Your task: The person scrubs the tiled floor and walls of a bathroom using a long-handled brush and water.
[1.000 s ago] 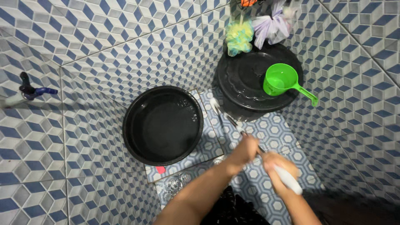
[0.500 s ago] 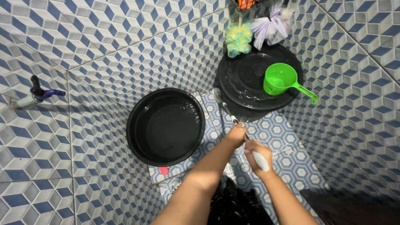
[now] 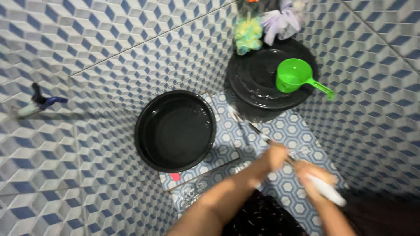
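Left hand (image 3: 274,156) fingers clenched on ladle (image 3: 262,135) shaft, right hand (image 3: 316,177) fingers grasping its white handle (image 3: 326,191), motion-blurred

No packages, signs or screens appear in this view. The only label-like item is a small pink-red tag (image 3: 175,176) lying on the tiled floor (image 3: 87,144), just beside the near rim of the black basin (image 3: 175,131).

Black basin (image 3: 175,131) on hex-tiled floor (image 3: 288,131). Up-right of basin: black lid (image 3: 258,83) w/ green scoop (image 3: 295,76) on it. Above lid: yellow-green puff (image 3: 247,34), lilac puff (image 3: 280,22). Far left of basin: wall tap (image 3: 40,101).
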